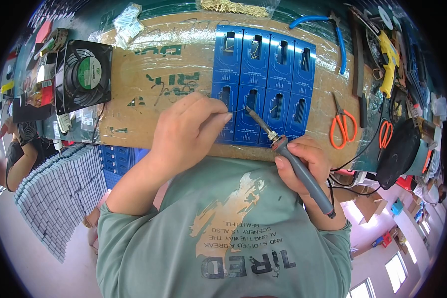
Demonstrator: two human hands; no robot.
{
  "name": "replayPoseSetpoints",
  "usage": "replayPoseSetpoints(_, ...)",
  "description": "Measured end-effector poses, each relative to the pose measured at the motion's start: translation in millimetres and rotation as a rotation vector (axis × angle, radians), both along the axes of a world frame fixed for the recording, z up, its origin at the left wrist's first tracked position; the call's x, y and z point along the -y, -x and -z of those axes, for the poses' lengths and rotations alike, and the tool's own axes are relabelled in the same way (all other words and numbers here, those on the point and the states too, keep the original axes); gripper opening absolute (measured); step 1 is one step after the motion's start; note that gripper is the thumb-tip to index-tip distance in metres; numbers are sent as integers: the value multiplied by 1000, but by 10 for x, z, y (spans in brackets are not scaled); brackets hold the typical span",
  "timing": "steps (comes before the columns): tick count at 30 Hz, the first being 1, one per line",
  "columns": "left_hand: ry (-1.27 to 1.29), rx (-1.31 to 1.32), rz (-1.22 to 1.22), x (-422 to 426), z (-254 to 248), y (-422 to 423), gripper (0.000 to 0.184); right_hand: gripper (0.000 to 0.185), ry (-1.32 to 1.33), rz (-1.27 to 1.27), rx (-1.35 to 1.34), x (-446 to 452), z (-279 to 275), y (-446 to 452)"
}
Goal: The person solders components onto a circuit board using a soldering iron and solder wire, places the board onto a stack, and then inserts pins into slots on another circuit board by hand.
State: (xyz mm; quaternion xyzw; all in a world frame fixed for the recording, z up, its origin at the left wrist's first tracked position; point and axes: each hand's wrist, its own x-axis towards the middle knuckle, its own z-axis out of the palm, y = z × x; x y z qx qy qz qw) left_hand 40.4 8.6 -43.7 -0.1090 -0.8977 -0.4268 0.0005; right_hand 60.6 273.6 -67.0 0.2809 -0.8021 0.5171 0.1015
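My right hand (305, 164) is wrapped round the grey handle of a soldering iron (303, 176). The iron's tip points up and left, over the blue circuit board panel (257, 77), near a slot in its lower row. With thumb and forefinger pinched together, my left hand (191, 126) holds a thin solder wire (237, 111) that reaches toward the tip. Whether wire and tip touch I cannot tell. Several slotted boards make up the panel, which lies on a brown cardboard sheet (144, 111). My left fingers hide part of its lower left.
A black fan (83, 77) stands at the left. To the right lie orange-handled scissors (342, 126), blue-handled pliers (340, 47) and a yellow glue gun (390, 64). A bag of thin metal pins (233, 7) is at the back. Another person's arm (22, 161) shows far left.
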Motion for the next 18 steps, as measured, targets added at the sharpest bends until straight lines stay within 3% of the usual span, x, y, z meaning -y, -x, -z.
replayPoseSetpoints(18, 31, -78, 19, -51, 23, 28, 11, 51, -70, 1, -153, 106, 16, -62)
